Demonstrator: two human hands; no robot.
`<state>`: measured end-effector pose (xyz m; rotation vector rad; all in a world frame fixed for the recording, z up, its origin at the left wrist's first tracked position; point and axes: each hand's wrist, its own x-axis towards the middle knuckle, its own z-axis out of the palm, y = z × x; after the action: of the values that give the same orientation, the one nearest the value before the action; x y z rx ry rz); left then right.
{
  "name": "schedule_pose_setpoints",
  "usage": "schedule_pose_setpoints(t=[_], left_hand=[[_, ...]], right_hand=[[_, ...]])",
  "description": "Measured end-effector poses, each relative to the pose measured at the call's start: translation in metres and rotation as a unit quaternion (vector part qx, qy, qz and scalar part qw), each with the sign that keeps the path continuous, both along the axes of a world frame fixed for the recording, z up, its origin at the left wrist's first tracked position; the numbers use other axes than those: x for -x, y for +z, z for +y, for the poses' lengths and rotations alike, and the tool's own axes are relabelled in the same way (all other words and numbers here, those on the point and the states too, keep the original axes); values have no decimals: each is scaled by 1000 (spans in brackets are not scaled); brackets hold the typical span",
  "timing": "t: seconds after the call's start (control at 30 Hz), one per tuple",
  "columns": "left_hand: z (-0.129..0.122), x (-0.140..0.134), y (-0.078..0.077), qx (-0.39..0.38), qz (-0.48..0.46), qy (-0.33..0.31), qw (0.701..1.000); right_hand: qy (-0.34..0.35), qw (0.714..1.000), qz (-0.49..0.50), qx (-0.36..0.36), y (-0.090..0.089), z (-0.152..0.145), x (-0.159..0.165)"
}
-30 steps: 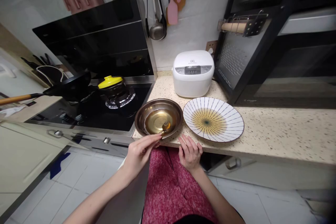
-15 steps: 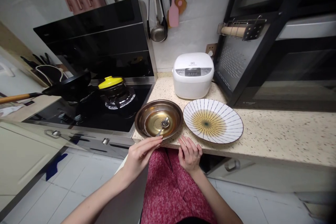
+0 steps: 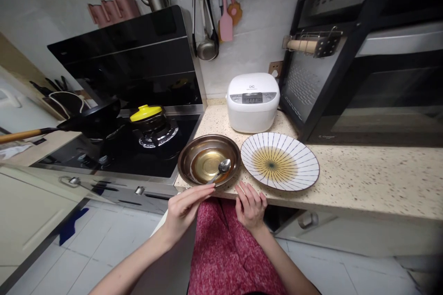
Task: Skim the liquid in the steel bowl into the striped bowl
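Note:
A metal spoon (image 3: 224, 166) dips into a round steel bowl (image 3: 187, 153) that has a pale yellowish shallow layer at its bottom, perhaps liquid. My left hand (image 3: 187, 205) is closed in a pinch on the end of the spoon's handle, at the bowl's near rim. Lying on the counter's front edge, my right hand (image 3: 251, 207) is empty, its fingers loosely bent and slightly apart. Just beyond it stands a white plate (image 3: 304, 166) with dark radiating lines and a yellow-brown centre, close beside the bowl.
A white rice cooker (image 3: 253, 110) stands behind the bowl and plate. On the left is a black gas stove (image 3: 152, 159) with a yellow-lidded pot (image 3: 146, 113) and a long-handled wok (image 3: 90, 122). A dark rack (image 3: 294, 97) stands at the right.
The spoon's head has swung to the right inside the bowl. My left hand has barely shifted, and my right hand stays at the counter edge. The camera view has tilted slightly.

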<state>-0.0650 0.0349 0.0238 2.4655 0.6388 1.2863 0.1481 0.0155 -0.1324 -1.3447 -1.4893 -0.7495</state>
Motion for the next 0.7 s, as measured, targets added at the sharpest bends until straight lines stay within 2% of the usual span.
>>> schedule_pose_setpoints(t=[0.37,0.57,0.7], left_hand=[[10,-10,24,32,-65,46,996],[21,-33,38,16,-82,12,996],[29,-48,42,-40,-30,-42,998]], right_hand=[[5,1000,2,-4,0,1,2],[6,1000,-2,-3,-1,2,2],[14,1000,2,-8,0,2,2]])
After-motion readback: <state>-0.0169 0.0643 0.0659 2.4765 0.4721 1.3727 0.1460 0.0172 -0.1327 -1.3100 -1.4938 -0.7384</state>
